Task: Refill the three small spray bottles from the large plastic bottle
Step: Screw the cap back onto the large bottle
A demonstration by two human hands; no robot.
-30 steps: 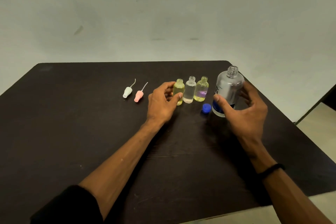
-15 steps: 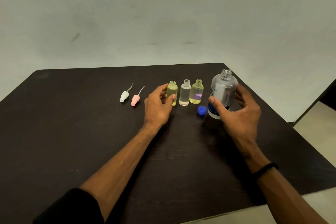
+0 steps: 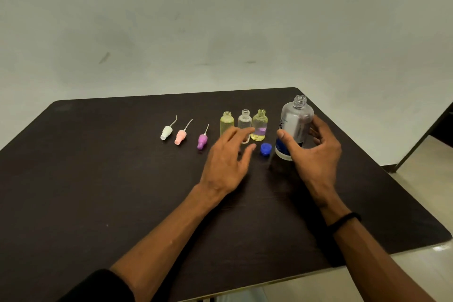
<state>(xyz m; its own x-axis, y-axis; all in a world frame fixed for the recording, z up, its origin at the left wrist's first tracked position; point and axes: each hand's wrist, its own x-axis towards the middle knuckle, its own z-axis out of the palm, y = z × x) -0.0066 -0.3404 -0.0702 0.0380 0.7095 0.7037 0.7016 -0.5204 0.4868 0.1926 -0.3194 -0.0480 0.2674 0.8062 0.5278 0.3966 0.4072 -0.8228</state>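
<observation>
Caps are all off: three spray heads (image 3: 182, 135) lie left of the three small spray bottles (image 3: 244, 125), the blue cap (image 3: 266, 149) beside the large plastic bottle (image 3: 295, 125); pouring looks not yet begun, though two small ones show yellowish liquid; my left hand (image 3: 229, 160) hovers spread before them, gripping nothing; my right hand (image 3: 312, 148) curls around the upright large bottle on the table (image 3: 98, 191).

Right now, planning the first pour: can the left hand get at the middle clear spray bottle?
Probably yes: the left hand hovers open just before the clear spray bottle, nothing between them.
</observation>
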